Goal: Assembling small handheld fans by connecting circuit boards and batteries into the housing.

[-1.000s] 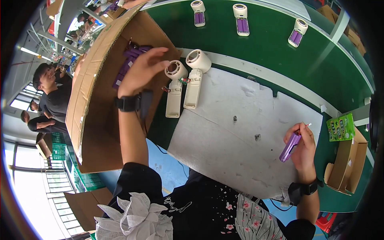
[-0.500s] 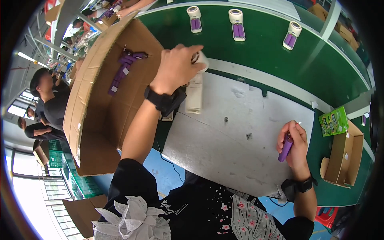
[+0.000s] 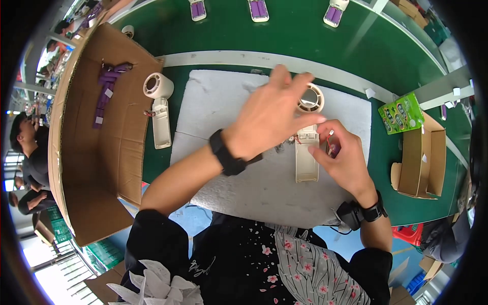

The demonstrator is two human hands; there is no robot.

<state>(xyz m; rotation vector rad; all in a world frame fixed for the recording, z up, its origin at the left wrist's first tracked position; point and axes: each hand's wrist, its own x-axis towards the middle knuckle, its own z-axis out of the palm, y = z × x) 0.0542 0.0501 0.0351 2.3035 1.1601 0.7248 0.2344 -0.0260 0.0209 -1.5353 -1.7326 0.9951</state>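
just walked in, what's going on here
Someone is working over a pale foam mat. The right hand holds a purple battery pack, partly hidden in its grip, next to an open white housing lying on the mat. The left hand is at the housing's round head; whether it touches is hard to tell. Off to the left, a second white housing lies beside a cardboard box holding more purple packs.

Factory workshop, assembly area. The green bench (image 3: 213,38) bears a mat (image 3: 203,104), several matching white housings (image 3: 307,166), some fitted with purple cells, and a carton (image 3: 131,168) of further purple cells (image 3: 101,103). Background, left: other people (image 3: 38,152), green crates (image 3: 59,229), bright windows (image 3: 51,285).
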